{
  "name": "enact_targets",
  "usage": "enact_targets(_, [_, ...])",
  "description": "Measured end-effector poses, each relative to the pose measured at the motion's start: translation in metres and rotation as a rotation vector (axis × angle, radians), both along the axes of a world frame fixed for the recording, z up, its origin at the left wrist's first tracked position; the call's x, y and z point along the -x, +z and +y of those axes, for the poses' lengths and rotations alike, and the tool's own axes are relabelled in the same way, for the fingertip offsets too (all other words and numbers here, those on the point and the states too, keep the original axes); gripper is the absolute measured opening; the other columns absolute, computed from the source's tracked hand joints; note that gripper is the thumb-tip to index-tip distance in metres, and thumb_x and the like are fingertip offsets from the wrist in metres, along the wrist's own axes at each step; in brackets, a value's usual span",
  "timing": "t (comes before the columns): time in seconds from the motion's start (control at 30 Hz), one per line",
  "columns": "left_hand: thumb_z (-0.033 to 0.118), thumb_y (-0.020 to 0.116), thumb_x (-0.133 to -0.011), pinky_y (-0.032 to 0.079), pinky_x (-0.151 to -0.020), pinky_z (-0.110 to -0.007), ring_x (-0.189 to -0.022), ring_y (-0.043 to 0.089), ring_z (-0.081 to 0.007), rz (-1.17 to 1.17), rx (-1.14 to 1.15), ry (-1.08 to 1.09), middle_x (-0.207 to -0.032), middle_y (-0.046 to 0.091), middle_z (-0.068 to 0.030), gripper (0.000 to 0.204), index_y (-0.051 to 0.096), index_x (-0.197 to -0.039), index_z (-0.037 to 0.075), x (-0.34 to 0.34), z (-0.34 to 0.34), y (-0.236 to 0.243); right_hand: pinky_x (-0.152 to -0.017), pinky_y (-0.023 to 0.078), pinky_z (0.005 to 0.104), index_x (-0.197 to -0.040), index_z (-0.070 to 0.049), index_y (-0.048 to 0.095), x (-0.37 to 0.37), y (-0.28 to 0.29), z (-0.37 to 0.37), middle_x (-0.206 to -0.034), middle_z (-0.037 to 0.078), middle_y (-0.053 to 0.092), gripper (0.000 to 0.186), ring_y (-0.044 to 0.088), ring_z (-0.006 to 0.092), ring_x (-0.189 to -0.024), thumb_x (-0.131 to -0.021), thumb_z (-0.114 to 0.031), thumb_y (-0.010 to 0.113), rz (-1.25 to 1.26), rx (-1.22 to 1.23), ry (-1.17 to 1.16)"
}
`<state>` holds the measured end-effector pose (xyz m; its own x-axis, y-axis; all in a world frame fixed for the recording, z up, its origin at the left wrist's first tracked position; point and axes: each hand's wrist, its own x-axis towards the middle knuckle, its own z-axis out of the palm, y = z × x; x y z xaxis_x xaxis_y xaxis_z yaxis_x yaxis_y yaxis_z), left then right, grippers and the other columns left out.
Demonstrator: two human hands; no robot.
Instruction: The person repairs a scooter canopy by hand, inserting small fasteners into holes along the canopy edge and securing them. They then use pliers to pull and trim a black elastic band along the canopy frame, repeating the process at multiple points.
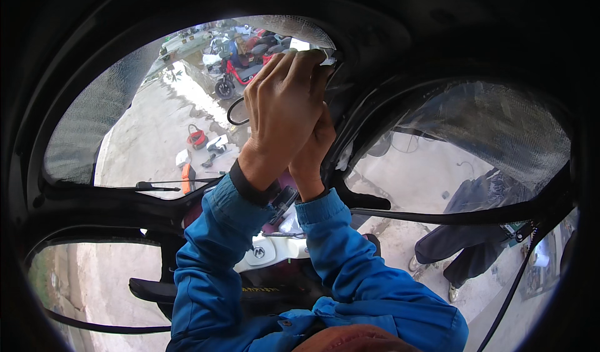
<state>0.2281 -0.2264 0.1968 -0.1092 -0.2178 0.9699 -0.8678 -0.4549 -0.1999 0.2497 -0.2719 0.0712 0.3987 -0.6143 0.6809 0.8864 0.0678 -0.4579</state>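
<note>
Both my hands are raised together at the upper right corner of the curved front window. My left hand is closed, its fingertips bent in against the black window frame. Partly behind it, my right hand is closed too, its fingers mostly covered by the left. Whatever they pinch there is hidden. Beside my left hand, a thin black loop shows against the window. Below my forearms are white handlebars with a dark device mounted above them.
A black cover frame with clear windows surrounds me. Outside, a red scooter, a coiled red hose and an orange item are on the pavement. Through the right window, a person in dark trousers stands close by. A wiper crosses the front window.
</note>
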Motion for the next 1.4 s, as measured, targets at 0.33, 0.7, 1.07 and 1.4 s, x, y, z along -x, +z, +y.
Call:
enact_targets(0.33, [0.009, 0.076, -0.093, 0.055, -0.059, -0.037, -0.069, 0.073, -0.0269, 0.261, 0.238, -0.208, -0.088, 0.075, -0.0081, 0.011, 0.077, -0.104, 0.008, 0.021, -0.029, -0.012, -0.066, 0.038, 0.0206, -0.101, -0.004, 0.062, 0.083, -0.025, -0.008, -0.082, -0.003, 0.055, 0.014, 0.045, 0.0041, -0.073, -0.112, -0.013, 0.06, 0.183, -0.065, 0.052])
enact_targets(0.7, [0.01, 0.078, -0.091, 0.054, -0.06, -0.036, -0.067, 0.073, -0.0274, 0.198, 0.474, -0.237, -0.083, 0.074, -0.0065, 0.008, 0.074, -0.097, 0.01, 0.021, -0.056, -0.015, -0.069, 0.046, 0.023, -0.107, -0.003, 0.068, 0.138, -0.052, -0.04, -0.088, 0.0, 0.065, 0.022, 0.058, 0.0079, -0.075, -0.109, -0.025, 0.069, 0.296, -0.003, 0.044])
enact_targets(1.07, [0.006, 0.078, -0.089, 0.052, -0.057, -0.035, -0.063, 0.071, -0.0259, 0.184, 0.509, -0.168, -0.08, 0.073, -0.008, 0.008, 0.075, -0.096, 0.008, 0.026, -0.061, -0.017, -0.068, 0.044, 0.0238, -0.104, 0.0, 0.066, 0.16, -0.062, -0.067, -0.085, 0.0, 0.06, 0.022, 0.052, 0.0085, -0.072, -0.11, -0.022, 0.067, 0.321, 0.028, 0.007])
enact_targets(1.4, [0.001, 0.075, -0.092, 0.056, -0.068, -0.035, -0.076, 0.072, -0.0275, 0.159, 0.418, -0.233, -0.094, 0.072, -0.0125, 0.015, 0.073, -0.107, 0.002, 0.024, -0.054, -0.023, -0.065, 0.042, 0.023, -0.108, 0.001, 0.066, 0.154, -0.055, -0.068, -0.083, 0.001, 0.061, 0.021, 0.052, 0.0072, -0.071, -0.11, -0.02, 0.067, 0.34, 0.086, 0.015])
